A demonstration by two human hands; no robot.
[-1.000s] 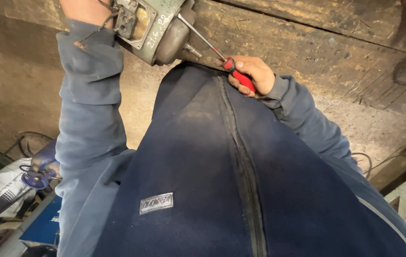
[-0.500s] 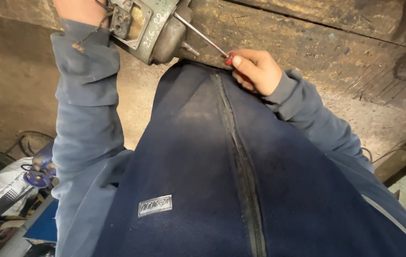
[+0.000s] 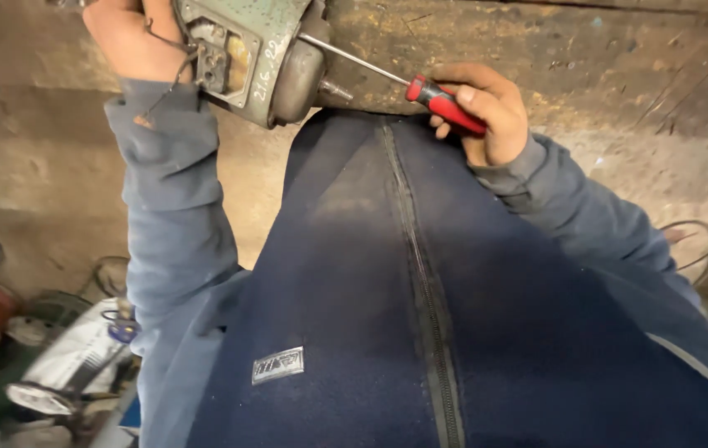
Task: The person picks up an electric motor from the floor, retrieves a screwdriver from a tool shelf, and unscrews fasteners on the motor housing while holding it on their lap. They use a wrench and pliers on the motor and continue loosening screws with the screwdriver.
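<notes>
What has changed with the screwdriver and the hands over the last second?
The right hand has shifted its grip: the screwdriver handle, mostly covered half a second ago, shows red again beyond the fingers, shaft still angled up into the green motor. The left hand keeps gripping the motor housing, which has not visibly moved.

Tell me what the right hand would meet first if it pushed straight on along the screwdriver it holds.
Probably the green motor housing: the right hand points the red-handled screwdriver up-left, and its shaft tip already reaches the rounded end; exact contact is hard to judge.
</notes>
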